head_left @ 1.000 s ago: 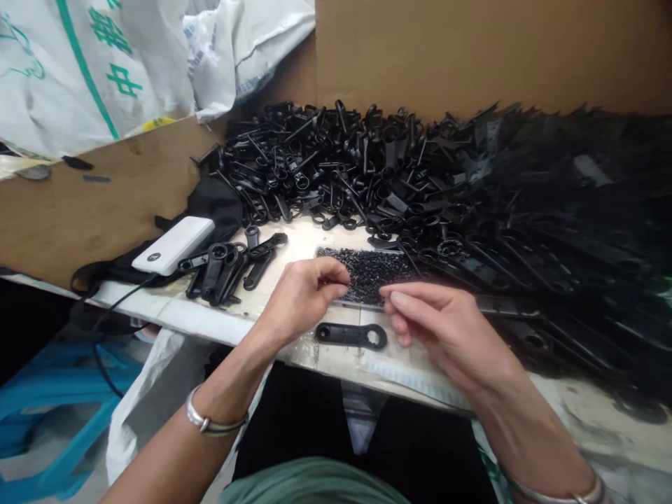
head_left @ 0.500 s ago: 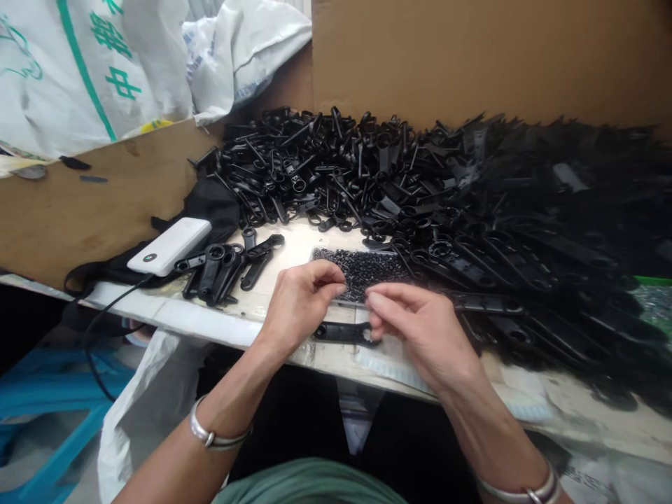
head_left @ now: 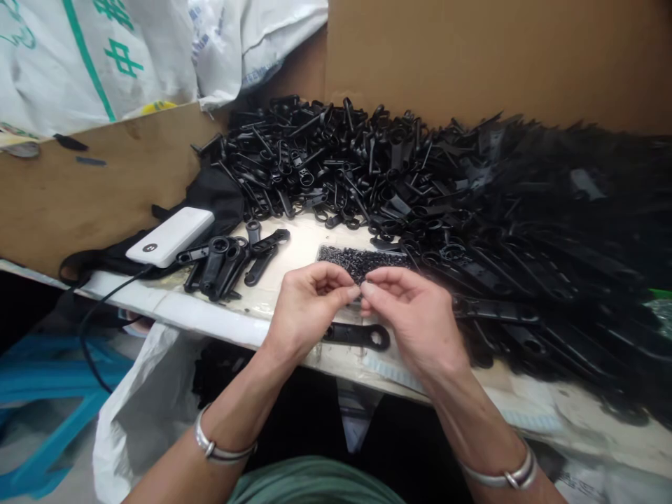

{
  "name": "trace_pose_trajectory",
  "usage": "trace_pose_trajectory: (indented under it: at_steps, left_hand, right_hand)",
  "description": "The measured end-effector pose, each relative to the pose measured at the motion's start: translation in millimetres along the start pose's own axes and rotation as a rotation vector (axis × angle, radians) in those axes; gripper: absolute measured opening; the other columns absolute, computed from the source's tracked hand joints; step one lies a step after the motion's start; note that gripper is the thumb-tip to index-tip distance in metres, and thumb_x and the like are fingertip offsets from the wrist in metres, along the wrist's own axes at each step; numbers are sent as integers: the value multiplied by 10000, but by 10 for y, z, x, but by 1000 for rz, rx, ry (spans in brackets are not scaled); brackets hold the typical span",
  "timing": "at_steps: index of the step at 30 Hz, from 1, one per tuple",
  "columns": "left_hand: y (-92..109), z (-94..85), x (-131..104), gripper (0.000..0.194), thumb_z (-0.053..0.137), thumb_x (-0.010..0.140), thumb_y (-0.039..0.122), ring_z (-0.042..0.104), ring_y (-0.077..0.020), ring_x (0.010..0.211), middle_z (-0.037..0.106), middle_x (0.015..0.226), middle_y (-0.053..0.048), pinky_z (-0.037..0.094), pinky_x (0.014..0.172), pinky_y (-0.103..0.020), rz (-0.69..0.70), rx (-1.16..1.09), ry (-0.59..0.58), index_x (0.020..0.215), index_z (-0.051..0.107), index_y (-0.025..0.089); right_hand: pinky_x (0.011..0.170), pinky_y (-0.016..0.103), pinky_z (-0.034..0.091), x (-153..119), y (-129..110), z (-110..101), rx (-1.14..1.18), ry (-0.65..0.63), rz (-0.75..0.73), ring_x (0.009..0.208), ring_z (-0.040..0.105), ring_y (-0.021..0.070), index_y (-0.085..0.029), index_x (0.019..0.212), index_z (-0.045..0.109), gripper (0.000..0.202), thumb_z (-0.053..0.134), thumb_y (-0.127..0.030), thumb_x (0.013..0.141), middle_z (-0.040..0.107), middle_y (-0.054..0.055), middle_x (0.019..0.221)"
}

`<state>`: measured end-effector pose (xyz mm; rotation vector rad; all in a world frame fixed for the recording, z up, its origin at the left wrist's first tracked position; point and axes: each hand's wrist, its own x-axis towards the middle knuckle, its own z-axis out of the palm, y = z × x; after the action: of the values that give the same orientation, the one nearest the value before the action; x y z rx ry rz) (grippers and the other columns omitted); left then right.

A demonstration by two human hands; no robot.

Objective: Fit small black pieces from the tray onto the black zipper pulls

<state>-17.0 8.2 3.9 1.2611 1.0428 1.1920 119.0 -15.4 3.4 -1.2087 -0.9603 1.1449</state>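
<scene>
My left hand (head_left: pixel 312 301) and my right hand (head_left: pixel 412 311) meet fingertip to fingertip over the table's front part. Both are closed in a pinch; whatever sits between the fingertips is too small to name. Just behind them lies a shallow clear tray (head_left: pixel 321 250) full of tiny black pieces (head_left: pixel 362 260), partly covered by my fingers. Below the hands, near the table edge, a black plastic handle-shaped part (head_left: pixel 362 336) with a ring end lies flat. My left hand hides its left end.
A large heap of similar black parts (head_left: pixel 336 161) spreads across the back and right. At left are a small group of parts (head_left: pixel 225 262), a white power bank (head_left: pixel 171 236) with a cable, and cardboard walls (head_left: pixel 94 182). A white bag (head_left: pixel 141 413) hangs below the edge.
My hands have come together, the right moving left until the fingertips meet. The ring end of the flat black part now shows more fully. The view has shifted slightly.
</scene>
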Motion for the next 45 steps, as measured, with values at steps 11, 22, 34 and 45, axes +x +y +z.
trace_pose_trajectory:
  at_steps: [11,22,34,45]
  left_hand:
    - [-4,-121,5,139,798,632,130,622,-77,664,693,696,2,497,653,-150,-33,-138,50,716,687,123]
    - [74,50,-164,130,779,657,108,664,-96,693,729,748,-17,528,678,-171,-133,-280,-20,732,674,128]
    - [80,304,-358,126,762,687,118,673,-118,702,730,762,-28,541,675,-203,-210,-316,-106,751,655,132]
    - [56,343,-421,131,760,675,107,671,-112,688,720,746,-21,539,676,-193,-243,-318,-92,752,658,133]
  right_hand:
    - [775,274,520,119,50,-40,-745,-9,-415,775,680,152,-202,881,749,124,660,-203,795,746,13,868]
    - [581,239,542,-184,-35,-307,76,-116,119,579,625,111,-176,899,751,228,795,-256,690,715,35,737]
    - [551,118,532,-381,45,-476,501,-119,304,600,610,52,-195,826,765,159,795,-191,670,701,14,754]
    - [543,153,522,-476,133,-534,404,-106,223,612,609,75,-233,815,744,107,775,-226,713,696,6,754]
